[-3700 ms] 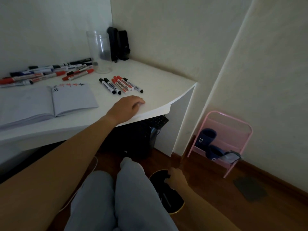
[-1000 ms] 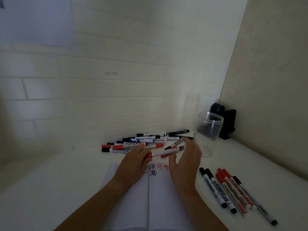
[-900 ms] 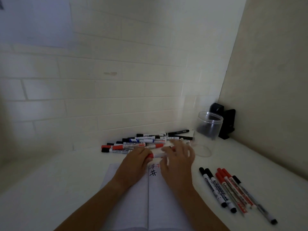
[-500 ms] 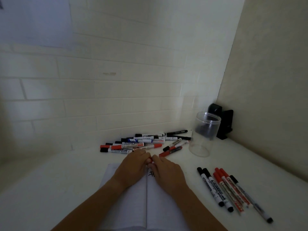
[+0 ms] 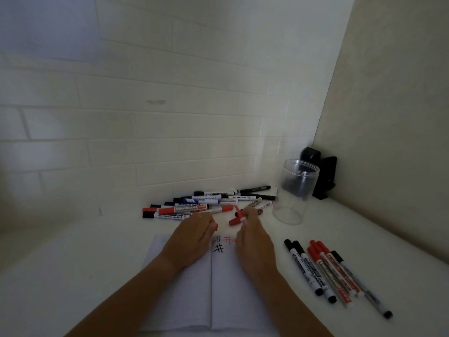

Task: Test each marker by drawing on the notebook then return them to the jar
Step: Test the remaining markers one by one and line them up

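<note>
An open notebook (image 5: 218,290) lies in front of me, with black and red hash marks (image 5: 219,247) at the top of its right page. My right hand (image 5: 255,242) grips a red marker (image 5: 240,213) above the page, its uncapped tip pointing up and away. My left hand (image 5: 190,237) pinches a small red cap (image 5: 215,226) over the left page. The clear jar (image 5: 295,193) stands upright and holds no markers, at the back right. A pile of several markers (image 5: 194,206) lies behind the notebook.
A row of several black and red markers (image 5: 325,271) lies right of the notebook. One red marker (image 5: 233,222) lies loose just beyond my right hand. A black object (image 5: 322,176) stands in the corner behind the jar. Walls close off the back and right.
My hands met over a red marker from the pile, then pulled apart. The cap is now in my left hand and the marker body in my right.
</note>
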`<action>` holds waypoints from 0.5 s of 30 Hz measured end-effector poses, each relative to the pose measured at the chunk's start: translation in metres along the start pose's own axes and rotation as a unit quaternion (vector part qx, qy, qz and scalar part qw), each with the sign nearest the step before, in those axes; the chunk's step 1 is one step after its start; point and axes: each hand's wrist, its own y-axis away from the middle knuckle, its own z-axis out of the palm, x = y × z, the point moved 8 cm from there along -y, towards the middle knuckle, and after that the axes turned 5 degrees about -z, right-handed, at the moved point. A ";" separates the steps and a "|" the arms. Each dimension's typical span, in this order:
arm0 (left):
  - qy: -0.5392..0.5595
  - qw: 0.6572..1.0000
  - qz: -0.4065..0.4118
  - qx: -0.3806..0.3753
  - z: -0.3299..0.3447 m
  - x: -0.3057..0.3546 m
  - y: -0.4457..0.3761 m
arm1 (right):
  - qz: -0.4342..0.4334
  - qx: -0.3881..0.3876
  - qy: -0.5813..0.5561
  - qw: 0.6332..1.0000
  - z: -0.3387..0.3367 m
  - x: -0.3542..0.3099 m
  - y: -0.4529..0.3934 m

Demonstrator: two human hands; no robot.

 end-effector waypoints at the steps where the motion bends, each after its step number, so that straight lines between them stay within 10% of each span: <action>1: 0.005 1.000 0.000 -0.020 0.002 0.001 0.000 | 0.005 0.025 -0.022 0.999 -0.007 0.003 0.000; 9: 0.031 0.993 0.019 -0.115 0.017 -0.004 0.002 | 0.152 0.046 -0.371 0.915 -0.021 0.023 0.000; 15: 0.030 0.994 0.002 -0.108 0.019 -0.013 -0.001 | 0.141 0.003 -0.313 0.939 -0.013 0.012 0.004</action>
